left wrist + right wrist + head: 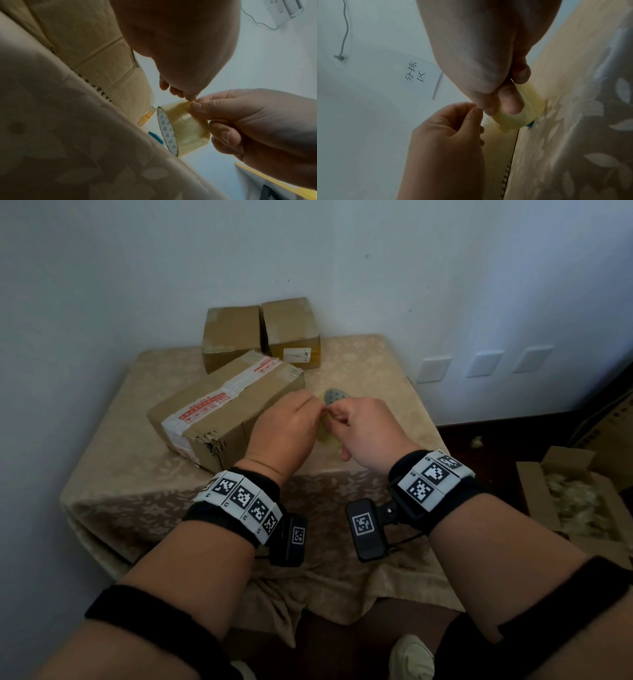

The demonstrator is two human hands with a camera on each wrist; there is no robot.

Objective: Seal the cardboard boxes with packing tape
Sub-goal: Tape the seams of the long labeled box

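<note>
A roll of clear yellowish packing tape is held just above the table. My right hand grips it, thumb and fingers curled round its outer face. My left hand meets it from the left, thumb and forefinger pinching the tape's edge at the top of the roll. Left of the hands lies a long cardboard box with white and red printed tape along its top seam. Two smaller boxes stand behind it.
The table wears a beige floral cloth and stands in a wall corner. A small blue object lies on the cloth behind the roll. On the floor at the right is an open carton of packing fill. Wall sockets sit low.
</note>
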